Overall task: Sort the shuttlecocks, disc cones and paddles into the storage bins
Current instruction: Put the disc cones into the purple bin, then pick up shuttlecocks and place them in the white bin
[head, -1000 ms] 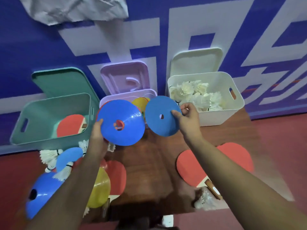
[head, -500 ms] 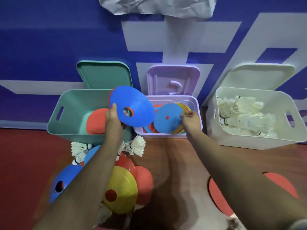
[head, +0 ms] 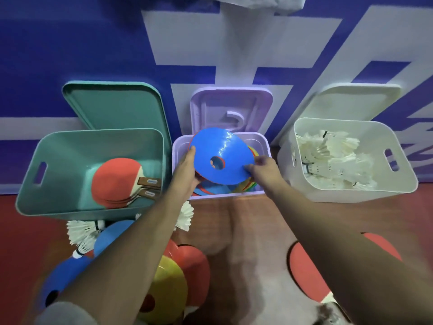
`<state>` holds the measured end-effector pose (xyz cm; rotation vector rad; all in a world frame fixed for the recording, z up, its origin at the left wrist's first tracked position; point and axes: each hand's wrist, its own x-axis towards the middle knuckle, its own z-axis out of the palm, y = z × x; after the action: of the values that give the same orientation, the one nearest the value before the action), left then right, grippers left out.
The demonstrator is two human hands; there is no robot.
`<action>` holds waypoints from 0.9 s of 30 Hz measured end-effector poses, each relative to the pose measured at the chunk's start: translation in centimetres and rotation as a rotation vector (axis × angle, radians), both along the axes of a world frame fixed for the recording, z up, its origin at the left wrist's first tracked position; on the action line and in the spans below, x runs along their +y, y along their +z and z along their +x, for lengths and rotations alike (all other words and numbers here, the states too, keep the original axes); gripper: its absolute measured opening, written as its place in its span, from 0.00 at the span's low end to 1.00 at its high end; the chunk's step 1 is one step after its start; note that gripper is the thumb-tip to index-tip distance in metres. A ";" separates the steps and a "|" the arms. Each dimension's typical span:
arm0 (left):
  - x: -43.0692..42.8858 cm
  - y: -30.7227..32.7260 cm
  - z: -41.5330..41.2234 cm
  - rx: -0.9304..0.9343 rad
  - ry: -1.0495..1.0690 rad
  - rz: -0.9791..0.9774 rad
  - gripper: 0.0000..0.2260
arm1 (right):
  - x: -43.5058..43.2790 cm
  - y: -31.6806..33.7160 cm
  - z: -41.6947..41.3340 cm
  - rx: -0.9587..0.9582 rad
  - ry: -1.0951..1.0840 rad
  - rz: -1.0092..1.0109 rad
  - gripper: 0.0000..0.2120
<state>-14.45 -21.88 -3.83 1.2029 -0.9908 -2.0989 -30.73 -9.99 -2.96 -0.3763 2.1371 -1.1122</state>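
Both hands meet over the purple bin [head: 262,140], which holds several coloured disc cones. My left hand [head: 187,168] grips the left edge of a blue disc cone [head: 225,151] with a red rim showing under it, tilted above the bin. My right hand [head: 263,168] pinches the same cone's lower right edge. The green bin [head: 70,148] on the left holds red paddles [head: 114,181]. White shuttlecocks [head: 332,158] fill the white bin [head: 351,194] on the right.
On the wooden table [head: 246,231] near me lie shuttlecocks [head: 82,231], blue cones [head: 110,235], a yellow cone [head: 168,285], a red cone [head: 194,261] and red paddles [head: 302,273] at the right. All three bin lids lean open against the blue wall.
My left hand has carried its blue cone rightward over the purple bin. My right hand no longer shows its own smaller blue cone and now touches the left hand's cone.
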 end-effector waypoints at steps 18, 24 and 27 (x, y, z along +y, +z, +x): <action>3.6 -1.1 -0.6 -0.646 -0.318 -0.601 0.13 | 6.5 0.2 0.3 0.450 0.085 -0.031 0.12; 12.7 -0.1 -1.1 -0.489 -0.351 -0.646 0.06 | 17.3 0.3 -0.9 0.453 0.037 -0.009 0.11; 18.0 -1.0 -2.2 -0.530 -0.405 -0.583 0.05 | 23.3 -1.5 -2.3 0.435 0.069 0.085 0.14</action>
<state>-16.70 -3.83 -4.80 1.3336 -2.0607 -1.5657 -33.03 13.31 -4.50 -0.6990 2.5156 -0.9606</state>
